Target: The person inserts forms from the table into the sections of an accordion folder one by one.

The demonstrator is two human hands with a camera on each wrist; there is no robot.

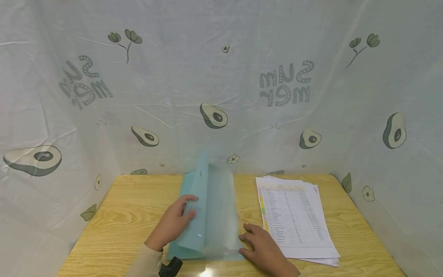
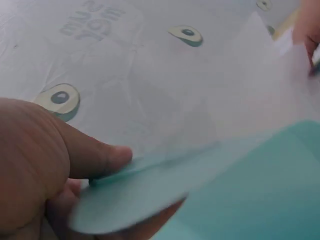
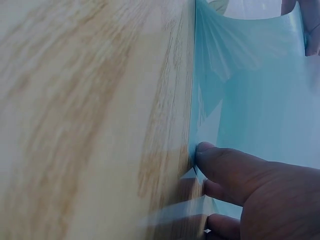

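A light blue plastic folder (image 1: pixel 190 252) with clear pages (image 1: pixel 221 207) lies on the table in the head view. Its left leaf stands raised and bowed. My left hand (image 1: pixel 176 219) grips that leaf, thumb on one face and fingers behind; the left wrist view shows the thumb (image 2: pixel 107 160) over the bent sheet (image 2: pixel 130 200). At the folder's lower right edge is my right hand (image 1: pixel 261 246), its fingers relaxed and spread a little. In the right wrist view the thumb (image 3: pixel 225 165) touches the edge of the clear plastic, the other fingers beside it along that edge.
A stack of printed sheets (image 1: pixel 297 219) with a table and coloured cells lies right of the folder, beside the right hand. The wooden table (image 1: pixel 131 207) meets a pale patterned curtain (image 1: pixel 173 77) at its back and sides.
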